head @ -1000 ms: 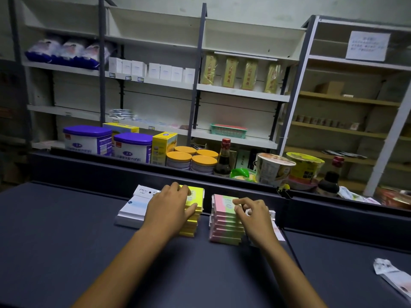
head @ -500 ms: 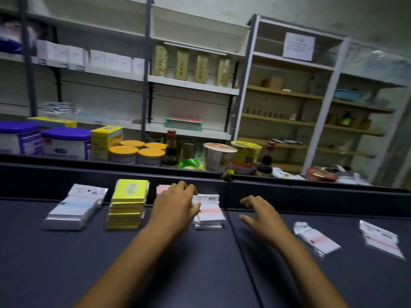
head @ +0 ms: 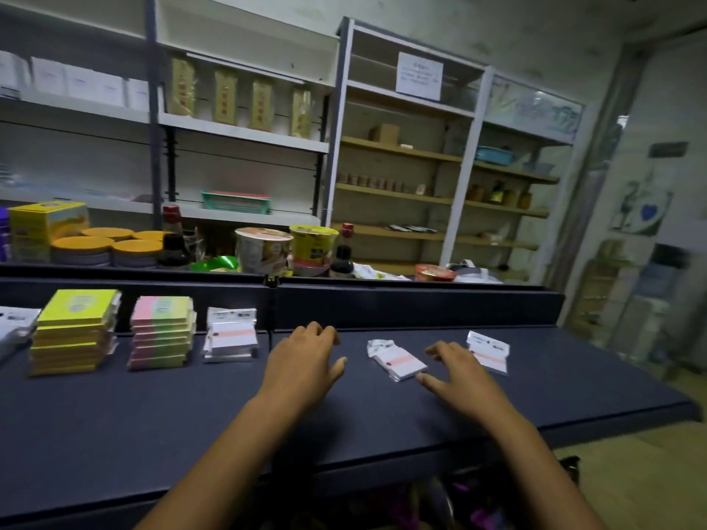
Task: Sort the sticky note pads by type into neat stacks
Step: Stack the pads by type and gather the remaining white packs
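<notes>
A: Going from the left, what's sorted on the bench [head: 153, 415]?

B: A white pad stack [head: 15, 325] at the frame edge, then the yellow stack [head: 72, 330], the pink-and-green stack [head: 162, 332] and a short stack of white packets with a pink band [head: 230, 334], all along the back wall

A: And the hands?

B: The left hand [head: 306, 357] hovers released, holding nothing. The right hand [head: 459, 372] is spread, also empty, between two loose pink-band packets: one [head: 399, 361] just left of it, one [head: 489, 351] behind it

A: Next move?

B: I'd say gathering those two onto the pink-band stack, squared up

A: Any readable labels?

B: None; the print on the pads and the shelf notice [head: 419, 75] is too blurred
</notes>
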